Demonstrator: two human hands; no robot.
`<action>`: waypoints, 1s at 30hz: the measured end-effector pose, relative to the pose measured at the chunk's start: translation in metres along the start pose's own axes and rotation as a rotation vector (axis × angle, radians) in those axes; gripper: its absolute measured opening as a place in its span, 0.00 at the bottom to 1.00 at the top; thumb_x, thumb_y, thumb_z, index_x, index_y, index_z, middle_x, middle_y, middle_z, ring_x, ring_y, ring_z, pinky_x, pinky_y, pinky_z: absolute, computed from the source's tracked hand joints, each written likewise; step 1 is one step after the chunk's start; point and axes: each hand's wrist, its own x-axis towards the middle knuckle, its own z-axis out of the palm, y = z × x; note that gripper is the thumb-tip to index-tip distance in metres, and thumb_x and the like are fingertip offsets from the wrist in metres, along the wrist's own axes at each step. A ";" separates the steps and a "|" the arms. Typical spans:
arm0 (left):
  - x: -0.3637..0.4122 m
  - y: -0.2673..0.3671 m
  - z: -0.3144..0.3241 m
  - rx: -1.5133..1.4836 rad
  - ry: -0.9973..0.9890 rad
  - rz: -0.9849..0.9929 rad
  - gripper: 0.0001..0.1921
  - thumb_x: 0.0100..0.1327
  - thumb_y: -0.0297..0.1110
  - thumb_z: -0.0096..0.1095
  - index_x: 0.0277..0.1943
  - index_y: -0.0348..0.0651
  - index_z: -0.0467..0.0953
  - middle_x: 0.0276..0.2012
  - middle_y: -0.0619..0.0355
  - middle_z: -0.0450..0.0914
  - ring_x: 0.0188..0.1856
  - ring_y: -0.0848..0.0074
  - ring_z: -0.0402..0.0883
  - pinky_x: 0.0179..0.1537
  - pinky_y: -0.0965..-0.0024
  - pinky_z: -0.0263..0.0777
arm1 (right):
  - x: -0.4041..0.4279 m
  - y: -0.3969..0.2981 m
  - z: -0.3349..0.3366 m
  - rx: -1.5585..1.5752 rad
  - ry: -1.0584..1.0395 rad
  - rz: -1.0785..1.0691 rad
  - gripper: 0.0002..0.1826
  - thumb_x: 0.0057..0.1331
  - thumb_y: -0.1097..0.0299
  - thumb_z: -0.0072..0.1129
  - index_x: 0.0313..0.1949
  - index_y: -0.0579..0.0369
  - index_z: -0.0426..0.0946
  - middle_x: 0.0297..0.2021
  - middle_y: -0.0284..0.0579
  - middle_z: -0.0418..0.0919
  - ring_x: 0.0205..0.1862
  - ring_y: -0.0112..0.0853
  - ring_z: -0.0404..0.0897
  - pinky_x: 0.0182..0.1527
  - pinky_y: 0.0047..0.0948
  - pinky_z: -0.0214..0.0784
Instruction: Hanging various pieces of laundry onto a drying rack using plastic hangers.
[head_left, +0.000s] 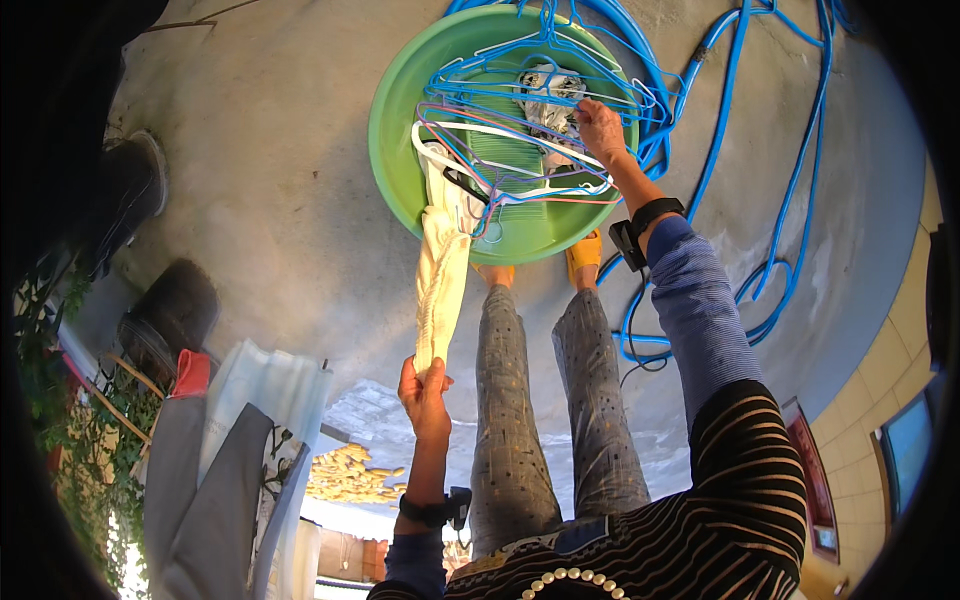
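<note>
My left hand (425, 399) grips the lower end of a cream-coloured garment (442, 277), which stretches up to the rim of a green plastic basin (397, 112). The garment's far end lies inside, beneath a white hanger (427, 129). Over the basin my right hand (602, 135) has its fingers closed on a blue wire hanger (551, 99). Several more hangers, blue, purple, pink and white, lie across the basin, some overlapping. Under them is a bunched white patterned cloth (551, 112), partly covered by the wires. Ridges like a washboard line the basin's floor (502, 139).
A blue hose (724, 112) runs in loops on the concrete floor (285, 150) at the right. Dark pots (169, 315) and plants stand at the left. Grey trousers (217, 495) and a pale cloth (262, 382) hang at lower left, near a pile of yellow corn cobs (352, 476).
</note>
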 end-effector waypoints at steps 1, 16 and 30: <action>0.000 0.001 0.001 0.004 -0.002 -0.008 0.08 0.60 0.31 0.57 0.39 0.38 0.72 0.24 0.65 0.71 0.24 0.86 0.65 0.28 0.79 0.63 | -0.010 -0.002 0.006 0.024 -0.032 -0.066 0.05 0.56 0.70 0.53 0.32 0.52 0.76 0.32 0.54 0.75 0.38 0.51 0.74 0.41 0.44 0.66; 0.007 0.006 0.007 -0.019 0.046 0.021 0.10 0.64 0.35 0.53 0.41 0.37 0.71 0.29 0.62 0.74 0.25 0.84 0.67 0.29 0.79 0.64 | -0.075 -0.033 0.087 -0.261 -0.471 -0.223 0.17 0.52 0.73 0.50 0.44 0.50 0.68 0.40 0.44 0.73 0.47 0.40 0.71 0.43 0.42 0.62; -0.058 0.135 -0.013 -0.057 0.014 0.445 0.11 0.64 0.36 0.50 0.37 0.34 0.68 0.26 0.59 0.71 0.23 0.81 0.65 0.25 0.77 0.58 | -0.079 -0.091 -0.051 0.275 0.014 -0.244 0.11 0.54 0.79 0.51 0.38 0.54 0.75 0.28 0.50 0.75 0.29 0.47 0.75 0.34 0.39 0.68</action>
